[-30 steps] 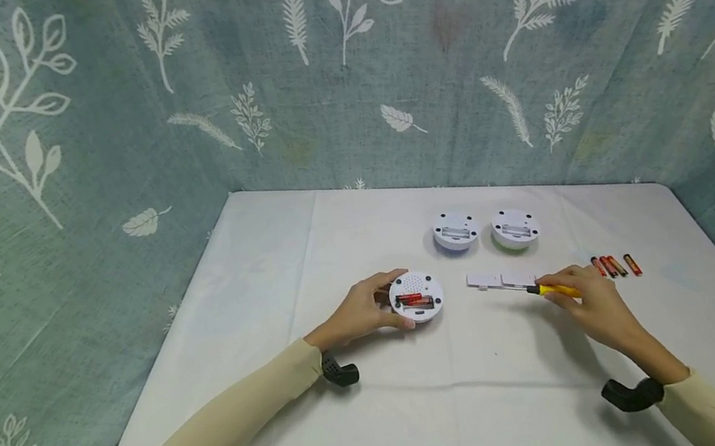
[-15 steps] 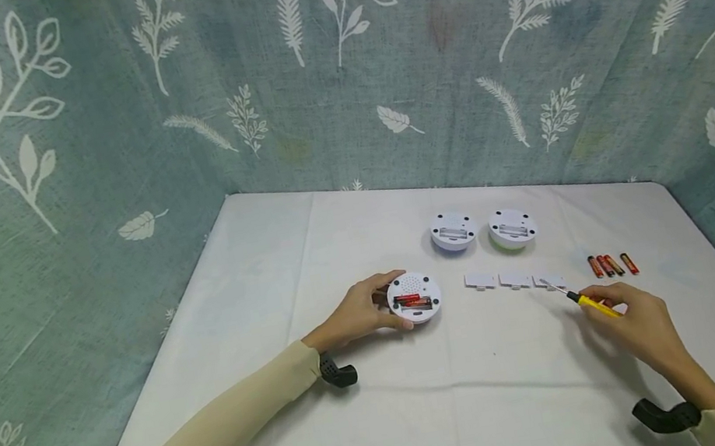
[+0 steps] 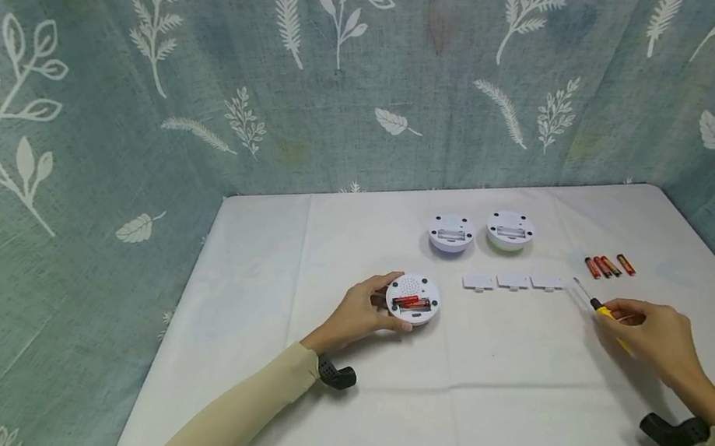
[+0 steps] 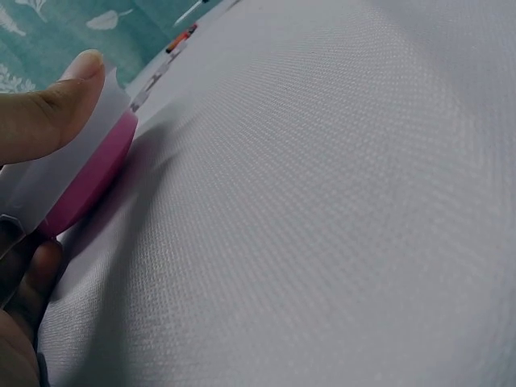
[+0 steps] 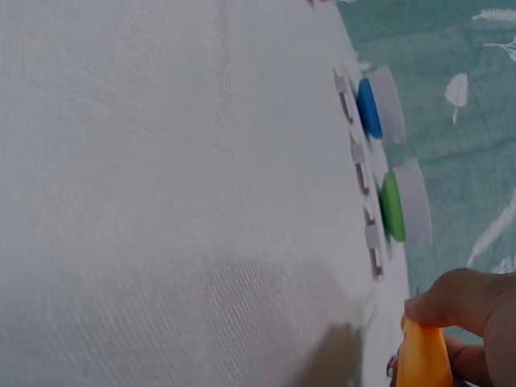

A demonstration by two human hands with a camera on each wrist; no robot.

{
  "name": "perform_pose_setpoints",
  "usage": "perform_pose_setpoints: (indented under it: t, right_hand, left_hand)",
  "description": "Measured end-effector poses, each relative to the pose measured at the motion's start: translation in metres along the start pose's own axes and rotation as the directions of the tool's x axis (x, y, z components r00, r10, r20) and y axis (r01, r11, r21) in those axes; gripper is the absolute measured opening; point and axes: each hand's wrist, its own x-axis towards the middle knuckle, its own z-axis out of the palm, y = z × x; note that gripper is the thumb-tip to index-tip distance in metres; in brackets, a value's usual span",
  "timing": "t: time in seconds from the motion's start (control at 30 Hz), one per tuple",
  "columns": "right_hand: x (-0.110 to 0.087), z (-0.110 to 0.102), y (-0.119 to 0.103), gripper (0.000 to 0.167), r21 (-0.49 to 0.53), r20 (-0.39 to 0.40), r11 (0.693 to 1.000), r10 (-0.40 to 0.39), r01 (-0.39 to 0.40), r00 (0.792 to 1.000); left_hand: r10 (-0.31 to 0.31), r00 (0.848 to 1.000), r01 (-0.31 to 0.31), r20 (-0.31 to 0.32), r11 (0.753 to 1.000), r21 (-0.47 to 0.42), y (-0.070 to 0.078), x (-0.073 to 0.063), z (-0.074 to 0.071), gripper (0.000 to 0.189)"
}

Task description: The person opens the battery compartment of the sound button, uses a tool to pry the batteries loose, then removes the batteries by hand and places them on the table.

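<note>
My left hand [image 3: 361, 309] grips a round white device [image 3: 420, 290] from its left side, thumb in front and fingers behind. Two red batteries [image 3: 411, 303] lie in its uncovered compartment, and the left wrist view shows its pink underside [image 4: 93, 173]. On the right, my right hand [image 3: 657, 338] holds a yellow-handled screwdriver [image 3: 601, 308], its metal tip pointing up and left near the loose batteries. The orange-yellow handle [image 5: 423, 355] also shows between thumb and fingers in the right wrist view.
Two similar devices, one blue-based [image 3: 451, 232] and one green-based [image 3: 510, 230], lie with empty compartments at the back. Three white battery covers [image 3: 512, 281] form a row in front of them. Several loose red batteries [image 3: 609, 266] lie at the right. A leaf-print curtain [image 3: 323, 102] hangs behind the table.
My right hand has moved right and toward me with the screwdriver, away from the covers, uncovering the third one from view. The left hand still holds the device in place.
</note>
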Motion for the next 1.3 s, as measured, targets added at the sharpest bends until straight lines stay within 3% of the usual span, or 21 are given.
perform_pose_setpoints:
  t: [0.33, 0.93, 1.13, 1.3]
  right_hand:
    - [-0.005, 0.012, -0.008, 0.031, 0.007, -0.029, 1.0, 0.027, -0.027, 0.999]
    - [-0.003, 0.017, -0.012, 0.031, -0.016, 0.018, 1.0, -0.006, 0.006, 1.0]
    - [0.006, 0.014, -0.022, 0.03, -0.004, -0.002, 0.995, -0.104, 0.104, 0.995]
    - [0.015, 0.015, -0.042, 0.026, 0.038, -0.001, 0.97, -0.238, 0.238, 0.971]
  left_hand:
    - [-0.021, 1.0, 0.021, -0.002, 1.0, 0.006, 0.001, -0.001, 0.0, 0.099]
    - [-0.006, 1.0, 0.006, -0.003, 1.0, 0.021, 0.001, 0.0, -0.001, 0.1]
    - [-0.002, 1.0, 0.002, 0.004, 1.0, 0.015, 0.003, 0.0, -0.001, 0.1]
    - [-0.014, 1.0, 0.014, 0.006, 1.0, 0.0, 0.003, -0.002, -0.001, 0.099]
